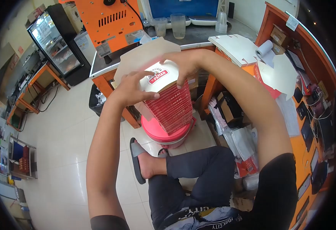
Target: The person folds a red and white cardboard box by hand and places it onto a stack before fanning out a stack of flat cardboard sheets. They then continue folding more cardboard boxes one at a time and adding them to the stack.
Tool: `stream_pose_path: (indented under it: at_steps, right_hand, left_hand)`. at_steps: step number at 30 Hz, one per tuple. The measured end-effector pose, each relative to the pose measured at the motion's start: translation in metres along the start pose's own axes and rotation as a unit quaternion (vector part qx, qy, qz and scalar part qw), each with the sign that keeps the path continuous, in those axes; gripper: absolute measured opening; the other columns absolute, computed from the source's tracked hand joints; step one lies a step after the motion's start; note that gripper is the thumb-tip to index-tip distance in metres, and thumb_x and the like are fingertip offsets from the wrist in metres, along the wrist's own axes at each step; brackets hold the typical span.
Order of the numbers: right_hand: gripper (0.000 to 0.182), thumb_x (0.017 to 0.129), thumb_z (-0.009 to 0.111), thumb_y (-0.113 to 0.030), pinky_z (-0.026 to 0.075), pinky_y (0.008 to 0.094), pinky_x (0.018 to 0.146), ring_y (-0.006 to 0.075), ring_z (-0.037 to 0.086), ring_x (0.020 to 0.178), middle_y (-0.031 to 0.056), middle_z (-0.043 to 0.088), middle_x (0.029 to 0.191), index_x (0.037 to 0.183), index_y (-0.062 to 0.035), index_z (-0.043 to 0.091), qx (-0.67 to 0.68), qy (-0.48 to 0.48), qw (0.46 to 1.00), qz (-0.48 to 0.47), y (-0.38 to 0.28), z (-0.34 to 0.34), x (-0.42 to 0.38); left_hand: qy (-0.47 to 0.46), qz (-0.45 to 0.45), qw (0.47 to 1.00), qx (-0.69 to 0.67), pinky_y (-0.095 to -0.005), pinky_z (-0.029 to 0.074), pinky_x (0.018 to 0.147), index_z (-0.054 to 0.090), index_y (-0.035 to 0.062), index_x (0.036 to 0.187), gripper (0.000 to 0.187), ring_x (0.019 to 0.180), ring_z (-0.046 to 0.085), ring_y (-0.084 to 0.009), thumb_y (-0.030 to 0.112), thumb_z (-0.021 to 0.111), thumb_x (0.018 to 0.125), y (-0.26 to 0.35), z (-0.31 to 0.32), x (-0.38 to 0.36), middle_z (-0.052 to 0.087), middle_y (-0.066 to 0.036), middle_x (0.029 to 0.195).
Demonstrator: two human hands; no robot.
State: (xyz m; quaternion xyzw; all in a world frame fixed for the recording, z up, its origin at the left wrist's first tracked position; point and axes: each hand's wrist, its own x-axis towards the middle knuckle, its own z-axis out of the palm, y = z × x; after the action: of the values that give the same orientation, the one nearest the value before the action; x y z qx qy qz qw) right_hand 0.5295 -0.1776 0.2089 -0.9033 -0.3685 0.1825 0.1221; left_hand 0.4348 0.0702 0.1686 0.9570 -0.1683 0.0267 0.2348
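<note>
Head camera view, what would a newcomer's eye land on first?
Most likely the tall stack of red-edged cartons in the middle, on a pink-lidded bucket, with the left hand and right hand at its top. Next, the bright orange machine at the upper left, then the glass-door fridge farther left.

Leaving wide room on the left above the tiled floor. Blocking the middle with a tall stack of boxes on a red lid. Closing off the far side with an orange machine and the far bench. Crowding the right with plastic bags.
</note>
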Motion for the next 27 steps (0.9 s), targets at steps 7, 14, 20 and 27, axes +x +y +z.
stream_pose_path:
  at_steps: [7, 14, 20, 27]
  right_hand:
    - [0.122, 0.053, 0.096, -0.038, 0.044, 0.0499, 0.108, 0.0417, 0.048, 0.134, 0.0229, 0.042, 0.146, 0.159, -0.0261, 0.036, -0.089, -0.06, 0.993, 0.041, -0.012, -0.008, 0.016]
    - [0.085, 0.087, 0.075, -0.054, 0.039, 0.05, 0.116, 0.0454, 0.04, 0.142, 0.0273, 0.035, 0.154, 0.158, -0.0234, 0.039, -0.111, 0.037, 0.99, -0.074, 0.016, 0.022, -0.005]
    - [0.094, 0.085, 0.054, -0.081, 0.038, 0.0506, 0.116, 0.0463, 0.039, 0.143, 0.0284, 0.036, 0.157, 0.156, -0.0202, 0.044, -0.232, 0.247, 0.933, -0.123, 0.038, 0.074, -0.01]
    - [0.083, 0.089, 0.052, -0.076, 0.042, 0.0522, 0.111, 0.0452, 0.051, 0.133, 0.0247, 0.047, 0.15, 0.149, -0.0192, 0.05, -0.169, 0.311, 0.932, -0.072, 0.018, 0.09, -0.053]
  left_hand:
    - [-0.058, 0.041, 0.996, 0.058, -0.049, 0.044, 0.108, 0.057, 0.0201, 0.145, 0.075, 0.129, 0.052, -0.0367, 0.039, 0.085, 0.078, 0.0, -0.009, 0.009, 0.058, -0.02, 0.141]
    - [0.046, 0.108, 0.985, 0.128, -0.0518, 0.043, 0.109, 0.051, 0.0287, 0.152, 0.049, 0.127, 0.05, -0.0472, 0.032, 0.057, 0.103, -0.005, 0.026, -0.012, 0.049, -0.024, 0.145]
    - [0.127, 0.155, 0.97, 0.135, -0.0538, 0.032, 0.118, 0.043, 0.0233, 0.157, 0.063, 0.143, 0.033, -0.0545, 0.03, 0.064, 0.098, -0.009, 0.06, -0.02, 0.033, -0.038, 0.154]
    - [0.088, 0.129, 0.971, 0.183, -0.0567, 0.032, 0.118, 0.036, 0.0159, 0.16, 0.081, 0.145, 0.032, -0.0534, 0.028, 0.074, 0.089, -0.005, 0.069, -0.023, 0.033, -0.033, 0.157]
